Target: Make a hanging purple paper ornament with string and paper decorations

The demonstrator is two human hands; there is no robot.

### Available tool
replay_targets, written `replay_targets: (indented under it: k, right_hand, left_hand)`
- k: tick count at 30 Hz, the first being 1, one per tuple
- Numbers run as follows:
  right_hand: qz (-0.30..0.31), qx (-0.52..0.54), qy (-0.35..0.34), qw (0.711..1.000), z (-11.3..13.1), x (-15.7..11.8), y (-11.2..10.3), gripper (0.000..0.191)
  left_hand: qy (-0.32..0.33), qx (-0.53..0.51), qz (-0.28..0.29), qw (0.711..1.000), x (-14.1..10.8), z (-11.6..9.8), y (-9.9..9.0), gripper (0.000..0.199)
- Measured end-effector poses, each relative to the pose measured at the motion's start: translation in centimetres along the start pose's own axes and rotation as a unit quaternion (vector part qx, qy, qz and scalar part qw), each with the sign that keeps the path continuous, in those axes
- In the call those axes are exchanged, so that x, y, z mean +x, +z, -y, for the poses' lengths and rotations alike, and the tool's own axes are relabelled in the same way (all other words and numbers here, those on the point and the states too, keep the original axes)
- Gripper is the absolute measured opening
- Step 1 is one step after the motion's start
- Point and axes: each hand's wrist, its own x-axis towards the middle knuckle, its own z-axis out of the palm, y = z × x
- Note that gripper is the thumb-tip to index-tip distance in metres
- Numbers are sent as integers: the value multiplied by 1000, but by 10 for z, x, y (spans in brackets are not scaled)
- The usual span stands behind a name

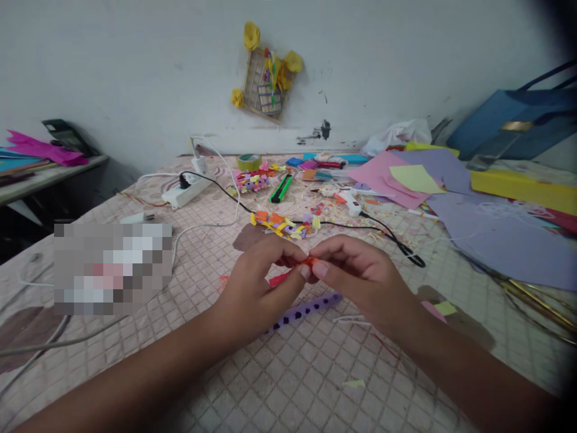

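A small piece of orange paper [310, 261] is pinched at the fingertips of both my left hand [265, 276] and my right hand [360, 264], just above the table. Its exact shape is mostly covered by my fingers. Behind my left thumb shows a red strip [280, 278]; I cannot tell whether it touches my hand. Below the hands lies a purple strip with dark dots [311, 311], partly covered by my left hand. Just beyond my fingers rests a bunch of orange, yellow and purple paper pieces [283, 225].
A green cutter knife [282, 188], a roll of tape [249, 162] and a white glue gun [350, 201] with a black cord lie further back. At left stand a power strip [187, 189] and trailing cables. Coloured paper sheets [509, 222] cover the right side.
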Motion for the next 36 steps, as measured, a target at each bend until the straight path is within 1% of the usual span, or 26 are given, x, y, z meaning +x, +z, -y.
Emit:
replay_targets:
  k: [7, 10, 12, 14, 17, 19, 21, 25, 30, 33, 36]
  right_hand:
    - [-10, -51, -20, 998, -5, 0, -1, 10]
    - [-11, -61, -34, 997, -9, -1, -1, 19]
    - [-12, -66, -58, 996, -11, -2, -1, 27]
    - [-7, -76, -88, 993, -11, -3, 0, 34]
    - [7, -94, -130, 987, -9, -5, 1, 39]
    - [7, -114, -155, 981, -8, -6, 2, 40]
    - [-7, -138, -176, 975, -8, -7, 3, 40]
    - [-27, -184, -206, 961, -8, -7, 2, 37]
    - [-32, -248, -234, 940, -7, -6, 1, 36]
    - [-45, -278, -253, 926, -5, -6, 1, 35]
    - [-48, -294, -255, 920, -5, -5, 0, 30]
  left_hand:
    - [29, -14, 4, 999, 0, 0, 0, 9]
    - [40, -10, 6, 999, 0, 1, 0, 11]
    - [50, 3, 1, 999, -1, 2, 0, 12]
    - [69, 28, -12, 997, -1, 2, -1, 13]
    - [96, 76, -46, 991, -2, 3, -1, 14]
    - [98, 96, -64, 988, -2, 3, -1, 15]
    - [97, 101, -73, 987, -3, 3, -1, 15]
    - [99, 65, -77, 990, -3, 5, -1, 14]
    - [104, -38, -27, 993, -2, 6, -1, 14]
    - [70, -77, -10, 995, -2, 5, 0, 14]
    - [30, -114, -8, 993, -2, 4, 0, 10]
